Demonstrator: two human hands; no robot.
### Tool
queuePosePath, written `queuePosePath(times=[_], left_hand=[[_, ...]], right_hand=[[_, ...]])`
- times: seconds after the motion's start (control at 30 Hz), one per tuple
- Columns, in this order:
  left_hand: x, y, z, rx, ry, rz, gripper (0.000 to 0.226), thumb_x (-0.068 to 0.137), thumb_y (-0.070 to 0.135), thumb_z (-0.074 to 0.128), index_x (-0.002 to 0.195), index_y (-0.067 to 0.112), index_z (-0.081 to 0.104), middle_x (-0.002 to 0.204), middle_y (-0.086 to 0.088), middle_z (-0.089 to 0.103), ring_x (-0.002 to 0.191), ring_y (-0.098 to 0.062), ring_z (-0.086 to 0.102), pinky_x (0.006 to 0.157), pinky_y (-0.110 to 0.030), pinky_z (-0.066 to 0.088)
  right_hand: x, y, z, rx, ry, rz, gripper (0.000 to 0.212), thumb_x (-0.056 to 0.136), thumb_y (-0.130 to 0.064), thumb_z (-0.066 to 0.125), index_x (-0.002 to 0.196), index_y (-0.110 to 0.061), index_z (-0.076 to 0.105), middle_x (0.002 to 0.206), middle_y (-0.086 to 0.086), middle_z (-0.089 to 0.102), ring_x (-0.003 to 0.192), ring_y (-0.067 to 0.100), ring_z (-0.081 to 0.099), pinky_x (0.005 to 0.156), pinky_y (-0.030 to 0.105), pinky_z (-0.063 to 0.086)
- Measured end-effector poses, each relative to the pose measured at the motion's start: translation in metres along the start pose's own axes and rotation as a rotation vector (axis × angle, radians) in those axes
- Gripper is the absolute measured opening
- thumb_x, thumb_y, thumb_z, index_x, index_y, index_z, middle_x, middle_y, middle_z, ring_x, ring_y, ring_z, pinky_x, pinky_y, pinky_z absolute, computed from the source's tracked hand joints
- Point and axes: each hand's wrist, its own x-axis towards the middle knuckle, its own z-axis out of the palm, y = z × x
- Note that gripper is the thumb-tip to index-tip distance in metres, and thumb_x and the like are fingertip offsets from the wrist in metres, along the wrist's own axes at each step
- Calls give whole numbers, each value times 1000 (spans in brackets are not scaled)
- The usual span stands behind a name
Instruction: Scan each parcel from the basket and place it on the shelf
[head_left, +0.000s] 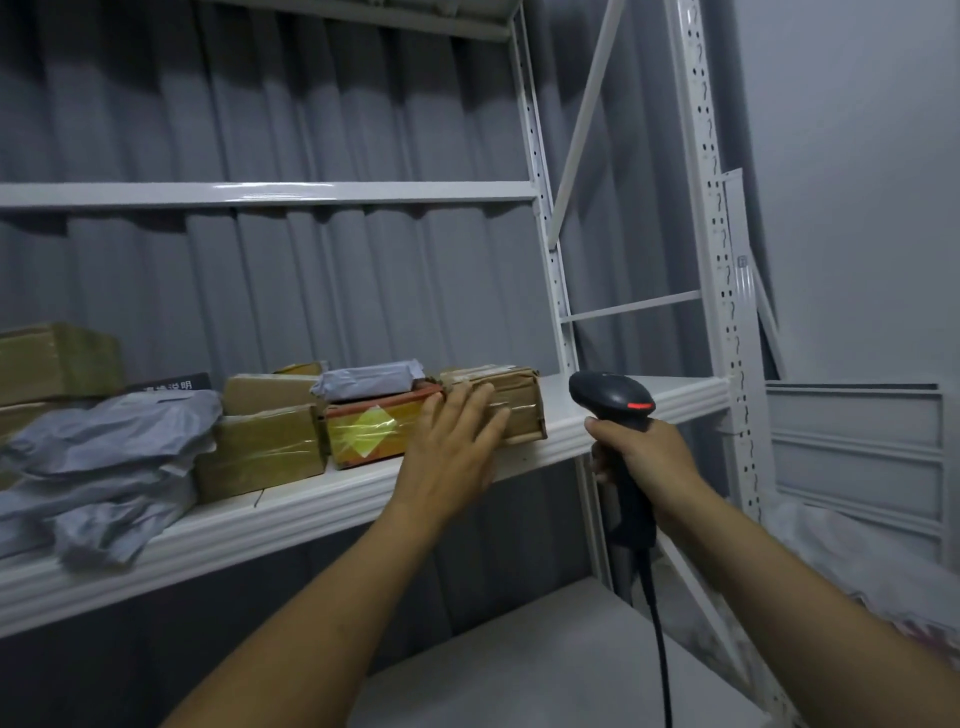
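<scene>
Head view, read from the left edge of the frame to the right. At far left we see a taped brown box (52, 361) at the back of the white shelf (311, 509), and in front of it a heap of crumpled grey mailer bags (104, 457) reaching the shelf's front edge. Right of these stand two taped cardboard boxes (265, 452), one behind the other. Next comes a red-and-yellow box (374, 434) wrapped in clear tape, with a grey mailer (369, 382) lying on top of it. At the centre of the frame the brown parcel (498, 395) closes the row, touching the red-and-yellow box and resting on the shelf board near its front edge. The left grip (452, 452) lies flat against the near face of this parcel: the fingers are straight and spread apart, curled round nothing. Right of centre, the right grip (644, 457) is clamped on the handle of the black scanner (613, 397), held upright just in front of the shelf edge, its head showing a red mark. The scanner's cable (657, 623) hangs down towards the bottom of the frame. At right we see the perforated white upright (711, 208) of the rack.
</scene>
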Motion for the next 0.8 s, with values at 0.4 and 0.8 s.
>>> queuePosePath(times=[0.4, 0.8], left_hand=[[20, 17, 9, -37, -481, -187, 75, 92, 53, 50, 151, 21, 19, 161, -7, 6, 147, -31, 8, 115, -51, 18], [-94, 25, -57, -406, -435, -335, 67, 94, 47, 51, 151, 18, 27, 158, -8, 22, 144, -27, 22, 113, -44, 28]], right_hand=[[-15, 13, 4, -120, -19, 52, 18, 82, -20, 74, 75, -8, 63, 62, 9, 58, 49, 19, 55, 52, 31, 44], [-136, 27, 25, -180, -116, 152, 16, 84, -15, 73, 73, -8, 62, 61, 9, 56, 47, 19, 52, 48, 30, 43]])
